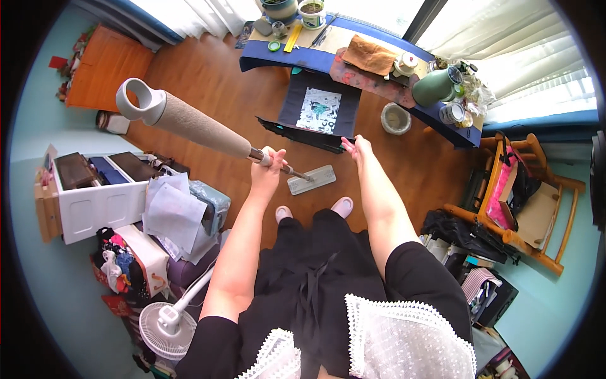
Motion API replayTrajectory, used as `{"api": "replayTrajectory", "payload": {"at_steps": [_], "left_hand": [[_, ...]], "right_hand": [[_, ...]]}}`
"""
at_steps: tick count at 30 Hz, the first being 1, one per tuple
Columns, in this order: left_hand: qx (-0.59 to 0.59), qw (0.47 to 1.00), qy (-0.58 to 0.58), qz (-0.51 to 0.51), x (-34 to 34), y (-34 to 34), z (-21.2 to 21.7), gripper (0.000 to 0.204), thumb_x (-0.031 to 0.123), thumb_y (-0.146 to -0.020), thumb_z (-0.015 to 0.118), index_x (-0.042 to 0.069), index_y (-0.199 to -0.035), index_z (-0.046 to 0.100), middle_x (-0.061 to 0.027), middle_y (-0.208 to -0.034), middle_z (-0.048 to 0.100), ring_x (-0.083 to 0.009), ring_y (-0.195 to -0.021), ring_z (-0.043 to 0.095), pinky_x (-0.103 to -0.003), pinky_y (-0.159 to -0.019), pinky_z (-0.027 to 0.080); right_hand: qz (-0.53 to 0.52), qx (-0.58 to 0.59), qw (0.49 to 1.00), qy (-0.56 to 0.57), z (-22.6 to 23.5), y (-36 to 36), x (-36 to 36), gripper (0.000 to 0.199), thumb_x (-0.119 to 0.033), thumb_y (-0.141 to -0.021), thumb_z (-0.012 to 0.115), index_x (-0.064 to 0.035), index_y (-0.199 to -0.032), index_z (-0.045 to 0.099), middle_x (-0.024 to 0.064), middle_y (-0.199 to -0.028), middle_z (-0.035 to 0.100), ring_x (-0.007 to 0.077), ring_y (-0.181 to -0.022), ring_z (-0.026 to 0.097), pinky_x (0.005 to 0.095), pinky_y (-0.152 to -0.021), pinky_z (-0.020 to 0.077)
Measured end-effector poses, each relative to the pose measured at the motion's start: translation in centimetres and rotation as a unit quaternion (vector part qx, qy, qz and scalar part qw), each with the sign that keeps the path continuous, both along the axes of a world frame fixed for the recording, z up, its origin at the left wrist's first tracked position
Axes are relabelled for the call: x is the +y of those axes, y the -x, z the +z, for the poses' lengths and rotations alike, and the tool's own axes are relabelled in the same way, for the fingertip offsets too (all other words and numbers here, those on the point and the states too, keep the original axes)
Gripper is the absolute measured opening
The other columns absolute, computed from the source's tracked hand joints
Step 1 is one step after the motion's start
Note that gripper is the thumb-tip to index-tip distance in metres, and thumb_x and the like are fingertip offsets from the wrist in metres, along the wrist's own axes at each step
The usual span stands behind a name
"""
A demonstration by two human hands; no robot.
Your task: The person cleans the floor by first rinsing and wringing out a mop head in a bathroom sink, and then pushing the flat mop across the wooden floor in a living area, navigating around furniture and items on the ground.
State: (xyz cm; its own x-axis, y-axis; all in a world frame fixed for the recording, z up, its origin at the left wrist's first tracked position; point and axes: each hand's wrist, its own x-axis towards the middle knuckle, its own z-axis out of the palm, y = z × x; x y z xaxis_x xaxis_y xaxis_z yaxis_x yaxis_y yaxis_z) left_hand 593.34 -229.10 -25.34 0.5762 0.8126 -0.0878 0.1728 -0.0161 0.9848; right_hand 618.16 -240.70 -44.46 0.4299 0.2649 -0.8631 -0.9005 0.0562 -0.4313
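Observation:
My left hand (270,161) is wrapped round the metal pole of a flat mop. The mop's thick beige handle (202,126), with a grey loop at its end, slants up to the left. Its flat grey mop head (311,180) lies on the wooden floor in front of my feet. Out ahead, my right hand (357,149) has its fingers closed at the right end of the top edge of a dark chair (290,134). On the chair's seat lies a white printed sheet or bag (319,110) with dark and green patterns.
Beyond the chair is a cluttered desk (254,58) with a blue cloth. A small lined bin (396,118) stands under its right side. White drawers (95,211), papers (175,211) and a fan (165,328) crowd the left. A wooden armchair (530,215) and piled bags stand right.

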Motion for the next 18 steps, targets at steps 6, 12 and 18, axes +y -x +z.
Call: {"api": "replayTrajectory", "payload": {"at_steps": [6,12,18], "left_hand": [[0.008,0.999,0.013,-0.049,-0.7,0.6,1.1,0.033,0.026,-0.090,0.062,0.007,-0.071,0.045,-0.0015,-0.063,0.053,-0.0088,-0.062,0.054,-0.025,-0.059,0.045],[0.004,0.998,-0.012,-0.067,-1.7,2.7,2.0,0.034,0.026,-0.094,0.056,0.007,-0.070,0.041,0.0005,-0.063,0.046,-0.0091,-0.064,0.050,-0.024,-0.063,0.043],[-0.038,0.987,0.003,-0.159,-3.3,3.1,3.7,0.034,0.029,-0.093,0.056,0.007,-0.072,0.041,0.0006,-0.064,0.043,-0.0109,-0.065,0.051,-0.026,-0.065,0.045]], "right_hand": [[-0.083,-0.007,0.996,0.043,0.8,1.8,-4.5,0.030,-0.005,-0.090,0.046,0.0103,-0.115,0.041,0.0240,-0.107,0.055,0.0359,-0.082,0.066,0.0429,-0.060,0.0595],[-0.078,-0.005,0.995,0.065,1.4,4.8,-11.1,0.029,-0.005,-0.091,0.045,0.0121,-0.115,0.042,0.0227,-0.107,0.055,0.0335,-0.079,0.066,0.0402,-0.062,0.0591],[-0.144,0.005,0.988,0.050,0.6,9.8,-16.6,0.032,-0.007,-0.092,0.044,0.0094,-0.119,0.037,0.0269,-0.105,0.053,0.0340,-0.079,0.066,0.0417,-0.062,0.0599]]}}
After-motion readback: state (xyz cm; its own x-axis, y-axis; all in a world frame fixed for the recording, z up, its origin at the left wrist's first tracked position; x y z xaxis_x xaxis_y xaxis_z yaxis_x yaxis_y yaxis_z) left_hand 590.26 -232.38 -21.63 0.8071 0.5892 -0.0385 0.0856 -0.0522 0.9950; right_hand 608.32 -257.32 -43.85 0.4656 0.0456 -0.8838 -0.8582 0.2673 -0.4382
